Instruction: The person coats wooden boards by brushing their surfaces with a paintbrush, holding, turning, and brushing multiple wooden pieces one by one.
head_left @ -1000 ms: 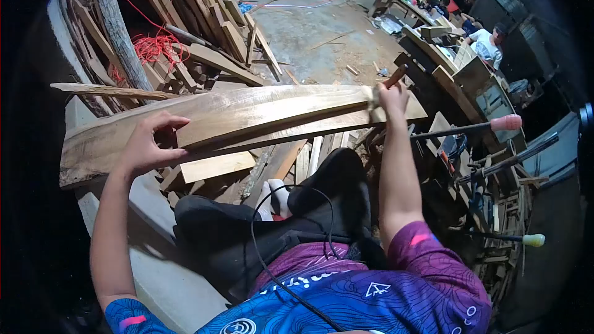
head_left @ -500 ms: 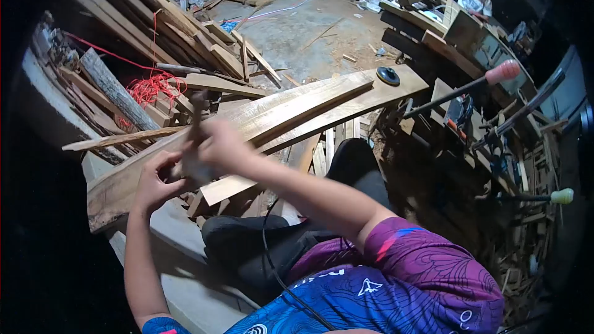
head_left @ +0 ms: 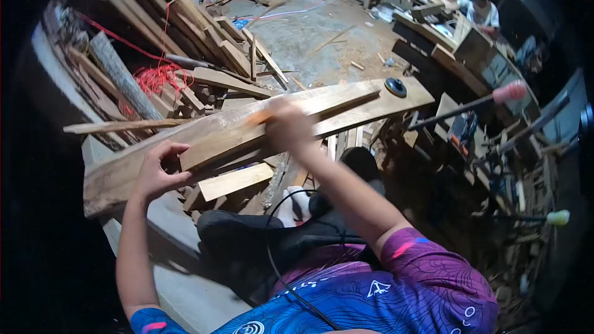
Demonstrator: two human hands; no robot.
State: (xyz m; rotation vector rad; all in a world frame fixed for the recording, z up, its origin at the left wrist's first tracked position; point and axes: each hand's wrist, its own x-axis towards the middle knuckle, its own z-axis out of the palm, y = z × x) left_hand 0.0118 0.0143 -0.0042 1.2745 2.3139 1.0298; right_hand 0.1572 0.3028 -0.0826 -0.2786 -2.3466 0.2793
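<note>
A long narrow piece of wood [head_left: 230,141] lies along a wider board [head_left: 117,180] that slants across in front of me. My left hand [head_left: 158,173] grips the near left end of that piece, thumb and fingers curved around it. Over the middle of the piece is my right hand [head_left: 289,127], smeared by motion, its fingers closed. An orange-brown thing [head_left: 260,117] juts from it onto the wood, too blurred to name. A round black disc [head_left: 395,87] rests on the board's far right end.
Stacked planks [head_left: 133,18] and tangled red string [head_left: 162,79] lie at the left. A short pale board [head_left: 236,181] is below the work. Clamp bars with a pink handle [head_left: 510,91] and a pale green handle [head_left: 558,218] stick out at right. A person [head_left: 479,12] sits at the back right.
My right hand has moved right along the narrow wood, from beside my left hand to its middle. My left hand stays at the left end. The view has shifted slightly.
</note>
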